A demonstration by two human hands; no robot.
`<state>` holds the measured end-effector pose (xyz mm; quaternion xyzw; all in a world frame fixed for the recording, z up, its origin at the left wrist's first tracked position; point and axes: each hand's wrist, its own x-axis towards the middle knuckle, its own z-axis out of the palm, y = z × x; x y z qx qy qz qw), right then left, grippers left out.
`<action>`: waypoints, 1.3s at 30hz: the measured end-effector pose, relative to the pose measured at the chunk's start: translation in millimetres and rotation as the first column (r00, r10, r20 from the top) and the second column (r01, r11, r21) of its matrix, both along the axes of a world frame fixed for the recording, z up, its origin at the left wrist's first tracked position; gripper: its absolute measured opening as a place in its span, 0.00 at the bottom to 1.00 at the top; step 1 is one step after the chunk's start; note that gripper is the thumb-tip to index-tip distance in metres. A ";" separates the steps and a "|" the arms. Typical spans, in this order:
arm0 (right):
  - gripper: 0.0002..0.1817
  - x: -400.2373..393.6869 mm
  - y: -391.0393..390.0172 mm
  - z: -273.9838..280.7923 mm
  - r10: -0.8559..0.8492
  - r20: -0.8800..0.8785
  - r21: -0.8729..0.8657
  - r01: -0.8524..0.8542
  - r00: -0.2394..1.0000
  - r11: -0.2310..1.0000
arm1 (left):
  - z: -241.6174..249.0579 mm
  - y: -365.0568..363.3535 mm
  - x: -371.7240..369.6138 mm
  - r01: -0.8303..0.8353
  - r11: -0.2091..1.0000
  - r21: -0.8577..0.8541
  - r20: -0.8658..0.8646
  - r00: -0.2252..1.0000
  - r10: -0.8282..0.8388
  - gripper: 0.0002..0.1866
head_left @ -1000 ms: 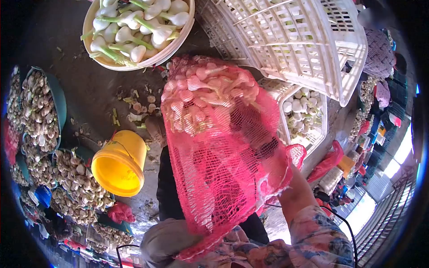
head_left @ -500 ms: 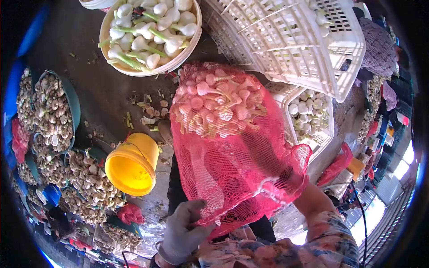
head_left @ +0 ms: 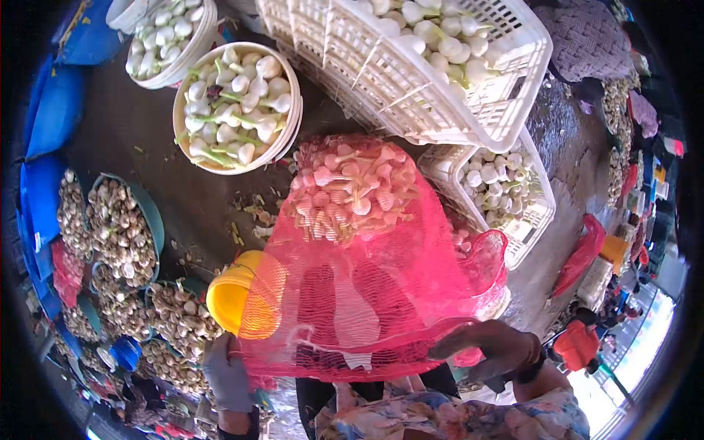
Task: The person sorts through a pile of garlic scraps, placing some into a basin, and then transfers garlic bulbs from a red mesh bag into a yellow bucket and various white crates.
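A red mesh bag (head_left: 411, 271) is stretched out before me, with trimmed garlic bulbs (head_left: 352, 192) heaped in its far end. My left hand (head_left: 227, 374), in a grey glove, is closed on the left corner of the bag's near edge. At the right, my right hand (head_left: 491, 348) in a dark glove pinches the same edge. The mouth is spread wide between them. Through the mesh at the left shows part of a yellow bucket (head_left: 229, 297), lying tilted behind the bag.
Beyond the bag stand a white tub of garlic (head_left: 287, 147) and a second white tub (head_left: 209, 44). White crates (head_left: 411, 95) with garlic are stacked at upper right. Garlic heaps (head_left: 121, 227) in green basins lie at left. People in the background (head_left: 576, 345) are at right.
My right hand has come out of the bag and now grips its edge. My left hand has moved left, drawing the mouth wide. The view has shifted, showing more tubs.
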<state>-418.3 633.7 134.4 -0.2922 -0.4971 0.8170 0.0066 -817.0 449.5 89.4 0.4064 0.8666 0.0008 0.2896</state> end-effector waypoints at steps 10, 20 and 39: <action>0.51 -13.6 -53.6 -164.2 -0.189 0.703 0.646 -0.504 0.686 0.573 | -2.9 19.4 -64.3 -0.580 0.810 0.087 0.457 0.746 0.484 0.13; 0.23 -130.2 -59.6 -254.6 -0.049 0.282 0.829 -0.217 0.958 0.516 | -36.2 94.9 -65.9 -0.756 0.607 0.244 0.828 0.489 0.276 0.18; 0.24 -40.0 -17.0 -39.1 -0.850 0.260 0.843 0.321 0.459 0.432 | 52.6 98.6 115.1 -0.147 0.987 -0.064 0.974 0.208 0.094 0.11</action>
